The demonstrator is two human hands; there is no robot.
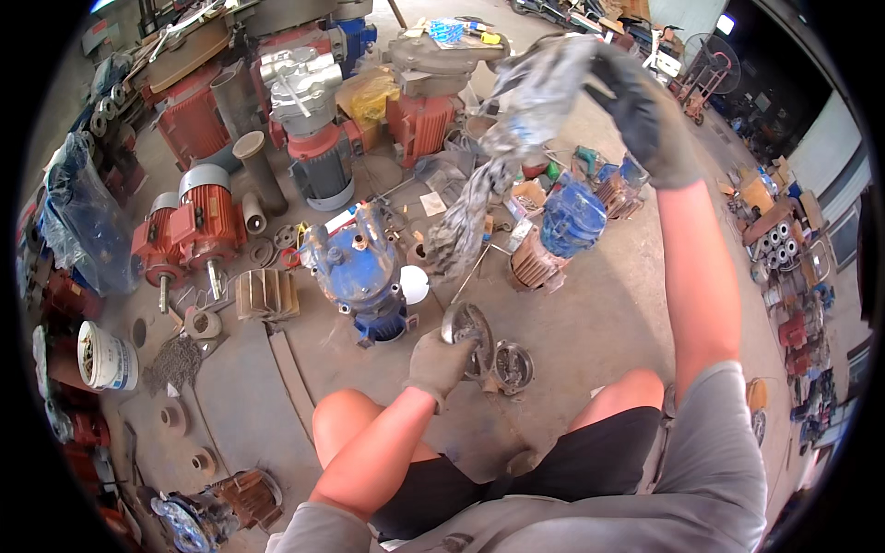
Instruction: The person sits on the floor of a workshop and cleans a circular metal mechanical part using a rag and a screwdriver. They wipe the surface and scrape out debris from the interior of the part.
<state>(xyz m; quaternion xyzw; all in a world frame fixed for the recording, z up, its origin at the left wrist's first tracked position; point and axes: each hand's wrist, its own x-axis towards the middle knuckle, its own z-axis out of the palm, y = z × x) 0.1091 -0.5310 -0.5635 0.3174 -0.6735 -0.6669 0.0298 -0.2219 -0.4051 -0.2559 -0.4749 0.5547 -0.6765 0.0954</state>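
My left hand, in a dirty work glove, is closed on the rim of a round, greasy metal cover that stands tilted just above the floor. Beside it lies a smaller round metal housing with a hollow, dark inside. Raised at the upper right, my gloved right hand grips a long grey, stained rag. The rag hangs down and to the left, blurred in places. In front of me a blue motor unit stands upright on the floor.
A blue-topped motor stands beyond the metal cover. Red motors lie at the left, near a finned metal part and a white bucket. Large red and grey gear units fill the back. Stacked parts line the right.
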